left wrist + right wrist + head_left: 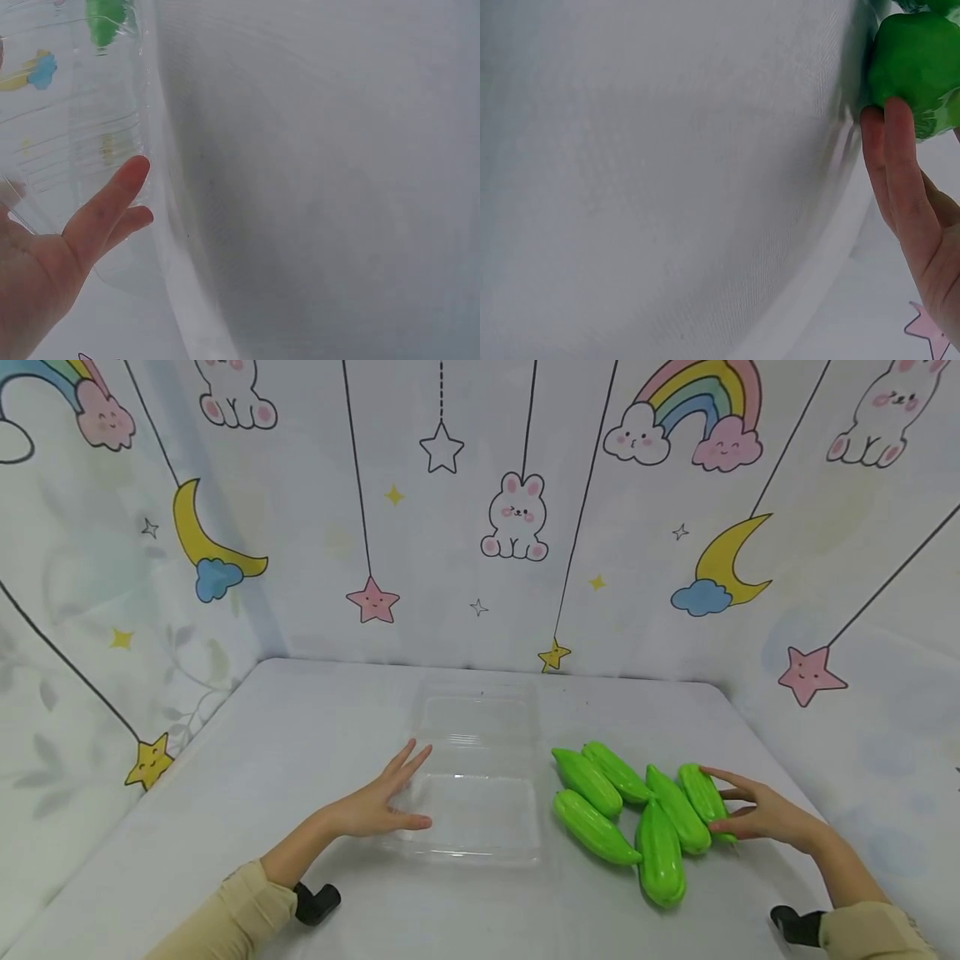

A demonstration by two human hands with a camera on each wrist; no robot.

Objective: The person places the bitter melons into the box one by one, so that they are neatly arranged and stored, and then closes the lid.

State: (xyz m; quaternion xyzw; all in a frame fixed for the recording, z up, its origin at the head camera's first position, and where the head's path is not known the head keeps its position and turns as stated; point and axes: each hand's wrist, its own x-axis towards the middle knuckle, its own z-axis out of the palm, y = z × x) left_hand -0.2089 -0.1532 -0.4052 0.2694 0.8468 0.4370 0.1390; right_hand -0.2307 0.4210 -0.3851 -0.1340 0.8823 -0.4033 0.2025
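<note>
A clear plastic clamshell box (480, 852) lies unfolded in the middle of the table. At its left edge my left hand (378, 802) has its fingers spread, holding nothing; whether they touch the box I cannot tell. That hand (71, 244) overlaps the clear wall in the left wrist view. To the right of the box lie several glossy green cucumber-like vegetables (588, 831). My right hand (765, 814) spans the rightmost green vegetable (701, 793), thumb at the near end and a finger at the far end. Fingertips (900, 116) touch it in the right wrist view.
The white table (300, 735) has rounded far corners. Behind and beside it hangs a pale cloth (450, 543) printed with rabbits, stars, moons and rainbows. Black wrist mounts (317, 904) show by both tan sleeves (232, 914).
</note>
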